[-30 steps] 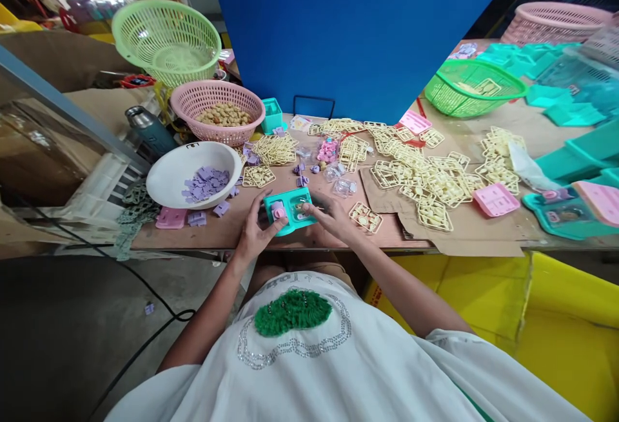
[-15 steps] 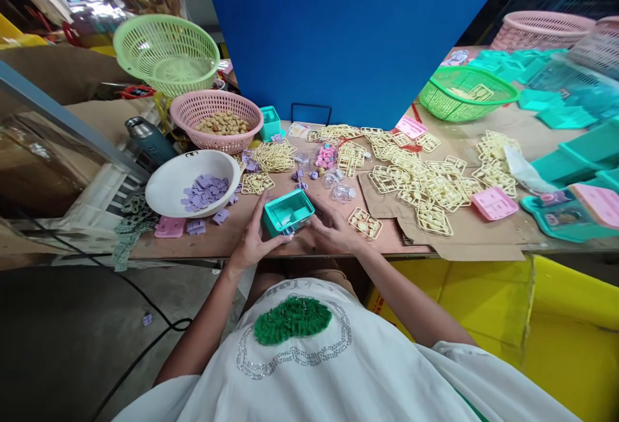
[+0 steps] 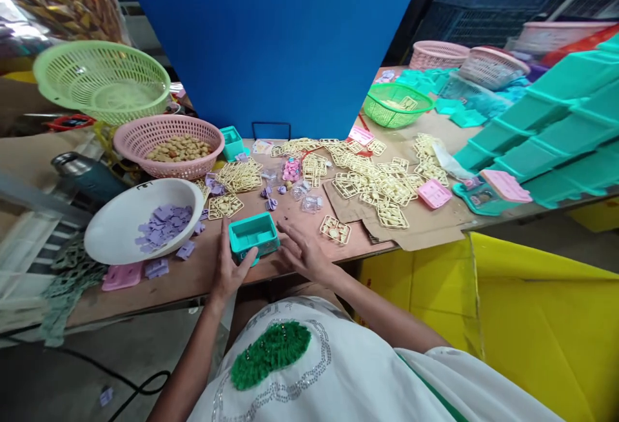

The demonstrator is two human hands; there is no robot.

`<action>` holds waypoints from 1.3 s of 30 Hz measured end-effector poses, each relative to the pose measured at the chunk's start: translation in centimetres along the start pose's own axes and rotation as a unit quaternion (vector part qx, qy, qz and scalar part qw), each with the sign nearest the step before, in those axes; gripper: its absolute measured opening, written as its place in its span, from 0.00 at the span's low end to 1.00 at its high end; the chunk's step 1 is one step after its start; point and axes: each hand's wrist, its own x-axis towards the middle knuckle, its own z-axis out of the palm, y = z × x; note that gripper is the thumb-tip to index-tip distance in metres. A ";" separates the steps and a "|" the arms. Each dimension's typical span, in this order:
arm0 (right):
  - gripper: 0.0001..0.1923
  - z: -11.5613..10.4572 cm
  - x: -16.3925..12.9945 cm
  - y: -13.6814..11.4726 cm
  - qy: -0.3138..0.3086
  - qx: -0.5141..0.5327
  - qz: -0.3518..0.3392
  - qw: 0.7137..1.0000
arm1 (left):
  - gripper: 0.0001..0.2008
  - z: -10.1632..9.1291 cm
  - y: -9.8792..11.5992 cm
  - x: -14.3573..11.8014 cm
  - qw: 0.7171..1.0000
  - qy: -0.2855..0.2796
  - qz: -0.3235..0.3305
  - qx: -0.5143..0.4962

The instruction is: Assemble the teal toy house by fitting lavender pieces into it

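A small teal plastic box with an open top stands at the table's front edge. My left hand is closed on its left side, the thumb on the front wall and the fingers along the far left. Beside the box's right end is my right hand, its fingers apart; whether a fingertip touches the wall I cannot tell. Beyond the box lie small purple parts, clear plastic pieces and a cream sprue frame.
On the left stand a white bowl of purple parts, a pink basket and a green basket. Cream sprues cover cardboard at right, near a pink tray and stacked teal boxes. A blue panel rises behind.
The view has swung right, so the table things sit further left. My right hand's fingers have drawn back a little from the box. Pale contents seen inside it earlier no longer show.
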 end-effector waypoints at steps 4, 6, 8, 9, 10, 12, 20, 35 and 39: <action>0.24 -3.7 1.0 0.3 0.064 -0.043 0.001 0.997 | 0.51 0.9 0.4 0.0 1.000 0.007 0.006 -0.003; 0.20 -5.8 1.8 0.7 0.097 -0.055 0.015 0.994 | 0.52 1.1 0.3 -0.2 1.000 0.018 0.014 -0.016; 0.18 -7.7 2.5 1.2 0.113 -0.064 0.032 0.991 | 0.53 1.2 0.0 -0.3 0.998 0.039 0.031 -0.034; 0.17 -8.5 2.7 1.5 0.119 -0.066 0.039 0.990 | 0.53 1.2 -0.2 -0.4 0.997 0.053 0.039 -0.043; 0.17 -9.2 2.9 1.8 0.124 -0.068 0.046 0.989 | 0.52 1.2 -0.5 -0.5 0.995 0.068 0.045 -0.050; 0.15 -10.3 3.2 2.4 0.140 -0.072 0.061 0.986 | 0.49 1.1 -1.0 -0.7 0.993 0.096 0.045 -0.055; 0.12 -8.9 3.4 2.8 0.102 -0.056 0.066 0.991 | 0.40 1.2 -1.7 -1.0 0.988 0.147 0.016 -0.049; 0.13 -6.2 5.1 1.7 -0.017 -0.079 -0.004 0.997 | 0.35 1.3 -1.4 -1.0 0.983 0.165 -0.005 -0.082; 0.13 -5.8 5.1 1.6 -0.034 -0.095 0.000 0.995 | 0.36 1.4 -1.0 -0.9 0.978 0.174 -0.013 -0.110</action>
